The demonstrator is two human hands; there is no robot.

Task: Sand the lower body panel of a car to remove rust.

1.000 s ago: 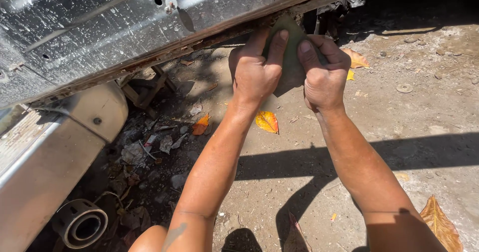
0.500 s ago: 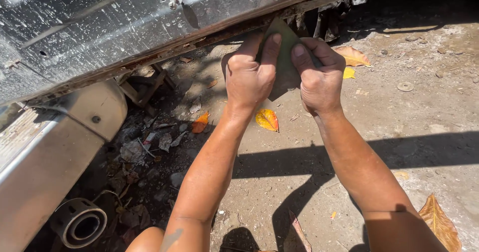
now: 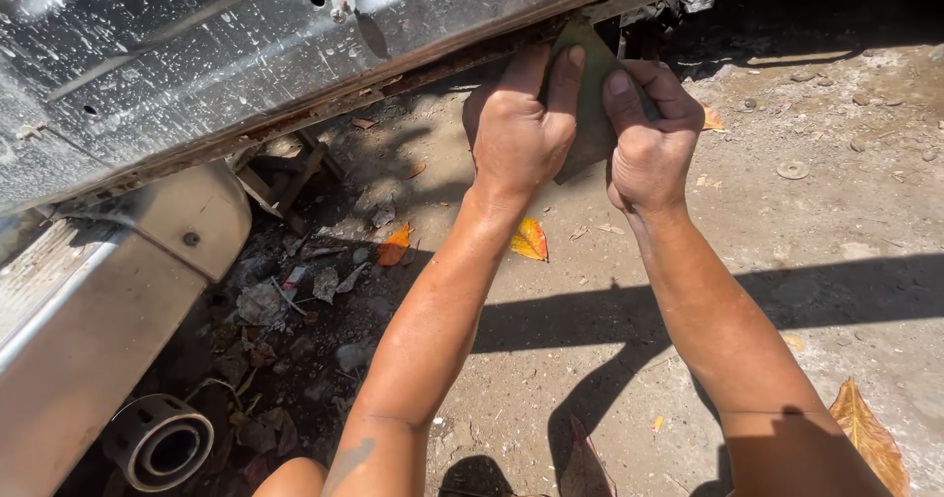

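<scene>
While both hands pinch the dark green sheet, left hand and right hand flank it, pressed to the rusty panel edge above. Probably sandpaper; it works best kept flat, with even pressure along the edge.

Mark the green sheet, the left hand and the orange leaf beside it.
green sheet (image 3: 590, 84), head view, its bare middle.
left hand (image 3: 516, 133), head view, its back.
orange leaf (image 3: 531, 239), head view, its centre.

Dusty dirt ground, orange leaf just below left hand, washer right of right hand (litter further left)
</scene>
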